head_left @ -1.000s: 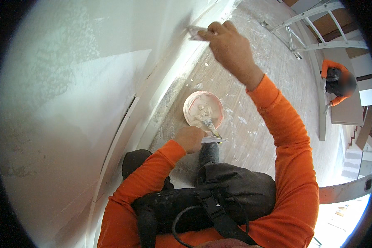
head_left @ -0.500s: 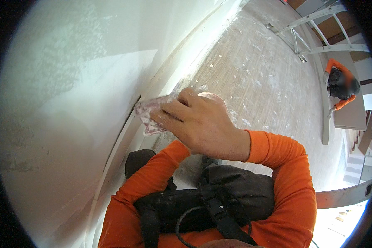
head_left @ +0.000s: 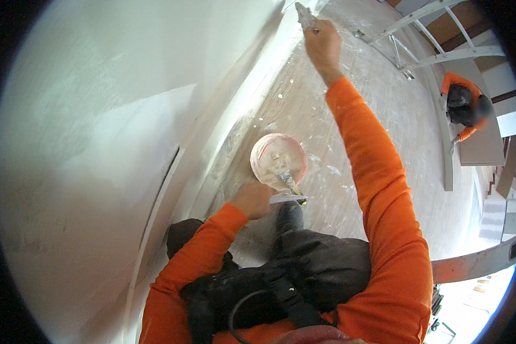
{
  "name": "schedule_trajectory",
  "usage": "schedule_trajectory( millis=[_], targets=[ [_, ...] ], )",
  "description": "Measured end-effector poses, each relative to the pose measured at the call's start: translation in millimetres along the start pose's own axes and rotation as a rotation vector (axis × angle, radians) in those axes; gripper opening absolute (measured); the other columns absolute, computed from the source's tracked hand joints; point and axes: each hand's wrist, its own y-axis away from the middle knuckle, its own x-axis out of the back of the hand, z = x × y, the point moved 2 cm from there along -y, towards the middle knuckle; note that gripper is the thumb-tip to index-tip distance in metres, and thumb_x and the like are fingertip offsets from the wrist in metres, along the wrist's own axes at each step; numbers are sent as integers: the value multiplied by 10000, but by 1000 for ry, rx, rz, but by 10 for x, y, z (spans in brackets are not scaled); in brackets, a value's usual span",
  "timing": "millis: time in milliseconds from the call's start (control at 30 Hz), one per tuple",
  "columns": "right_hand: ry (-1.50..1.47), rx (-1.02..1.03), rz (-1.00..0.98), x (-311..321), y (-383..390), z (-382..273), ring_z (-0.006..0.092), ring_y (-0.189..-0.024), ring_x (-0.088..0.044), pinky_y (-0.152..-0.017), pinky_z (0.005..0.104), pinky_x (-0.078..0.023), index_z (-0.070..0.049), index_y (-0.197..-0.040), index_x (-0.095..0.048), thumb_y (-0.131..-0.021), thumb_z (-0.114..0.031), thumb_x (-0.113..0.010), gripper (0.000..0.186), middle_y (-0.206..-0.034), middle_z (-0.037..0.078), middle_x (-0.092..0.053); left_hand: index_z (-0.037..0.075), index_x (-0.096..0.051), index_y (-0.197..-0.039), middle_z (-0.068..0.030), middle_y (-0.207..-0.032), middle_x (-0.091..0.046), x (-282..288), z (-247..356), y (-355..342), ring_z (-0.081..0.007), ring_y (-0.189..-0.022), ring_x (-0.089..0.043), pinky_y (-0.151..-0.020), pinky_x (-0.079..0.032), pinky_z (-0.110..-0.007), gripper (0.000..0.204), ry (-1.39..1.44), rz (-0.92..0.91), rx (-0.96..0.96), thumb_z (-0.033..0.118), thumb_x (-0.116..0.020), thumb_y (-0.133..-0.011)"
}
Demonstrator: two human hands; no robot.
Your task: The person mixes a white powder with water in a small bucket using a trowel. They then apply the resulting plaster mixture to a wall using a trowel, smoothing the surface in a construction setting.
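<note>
My right hand [head_left: 323, 49] reaches far forward along the foot of the wall. Closed in it is a whitish, putty-smeared blade [head_left: 304, 14], whose tip is close to the wall's lower edge; its handle is hidden. Nearer my body, my left hand [head_left: 252, 200] grips a thin, flat, pale plate [head_left: 288, 198], seen almost edge-on. Just beyond that hand stands a round pinkish bucket [head_left: 255, 150] with white putty inside. A putty knife [head_left: 289, 182] leans in the bucket, its handle end showing a bit of yellow.
On my left rises a pale wall [head_left: 97, 172] with patchy filler and a dark gap [head_left: 169, 166] near its base. The wooden floor [head_left: 361, 172] is dusty and spotted white. A metal ladder [head_left: 418, 54] stands ahead right, near a crouching person [head_left: 464, 103] in orange.
My right hand has moved forward, away from my left hand, and now stretches along the wall base. The bucket and my left hand, both largely covered before, now show.
</note>
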Motion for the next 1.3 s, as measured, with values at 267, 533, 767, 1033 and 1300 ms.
schedule_trajectory(
  millis=[267,533,767,1033,1300],
  targets=[
    [-39,116,-233,-242,905,-718,373,-1060,-578,-955,450,-495,-65,-1332,-539,-871,-57,-578,463,-1217,188,-576,157,-736,-1087,-184,-929,-717,-66,70,0,-366,-898,-696,-818,-539,-477,310,54,-41,49,146,-581,-818],
    [-289,-188,71,-41,372,-23,330,-1046,-589,-909,416,-486,-14,-1213,-634,-880,-39,-580,339,-1092,177,-620,135,-743,-1009,-213,-873,-701,-47,30,-36,-398,-826,-692,-768,-548,-497,283,34,16,50,136,-572,-784],
    [-84,23,0,-581,792,-490,353,-1139,-541,-981,416,-476,-1,-1376,-523,-881,-24,-578,498,-1230,201,-541,61,-738,-900,-236,-840,-694,-19,83,-34,-410,-798,-690,-769,-542,-507,213,29,19,21,137,-575,-785],
    [85,-92,-115,-184,727,270,369,-1075,-577,-981,467,-448,6,-1228,-609,-848,-48,-547,389,-1118,198,-624,163,-740,-1057,-180,-926,-714,-38,3,-9,-367,-882,-692,-806,-542,-485,307,36,-23,60,138,-580,-796],
    [144,194,-355,12,-235,154,359,-977,-637,-882,461,-511,-130,-1177,-693,-876,-113,-574,323,-1108,142,-669,171,-737,-1102,-184,-944,-717,95,144,4,-363,-895,-694,-814,-543,-473,355,-4,-45,17,124,-597,-779]
  ],
)
